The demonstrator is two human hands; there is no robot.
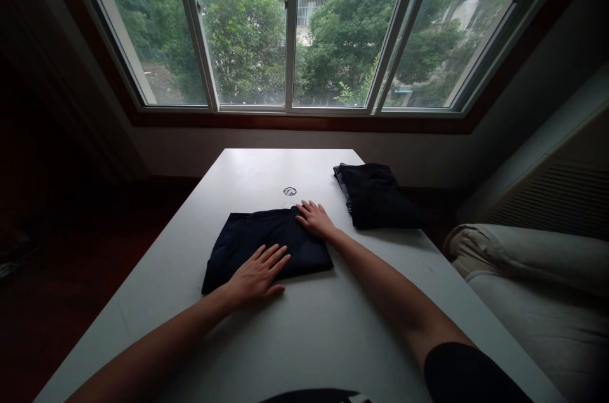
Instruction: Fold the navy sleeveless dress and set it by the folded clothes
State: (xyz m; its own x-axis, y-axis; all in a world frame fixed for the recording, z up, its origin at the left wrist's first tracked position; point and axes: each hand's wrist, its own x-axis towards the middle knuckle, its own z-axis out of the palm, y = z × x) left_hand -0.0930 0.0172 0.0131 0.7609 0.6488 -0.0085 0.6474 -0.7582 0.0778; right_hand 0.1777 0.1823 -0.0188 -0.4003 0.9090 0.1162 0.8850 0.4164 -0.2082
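Note:
A folded dark navy garment (247, 239) lies flat in the middle of the white table (304, 327). My left hand (257, 275) rests palm down on its near edge, fingers stretched out and slightly apart. My right hand (314, 219) lies flat on the garment's far right corner, fingers spread toward the window. Neither hand grips anything. A second folded black garment (375, 195) sits at the table's far right, apart from both hands.
A small round dark mark (290, 191) shows on the tabletop beyond the navy garment. A pale cushioned seat (533, 263) stands to the right of the table. A wide window (295, 28) fills the wall behind. Dark floor lies to the left.

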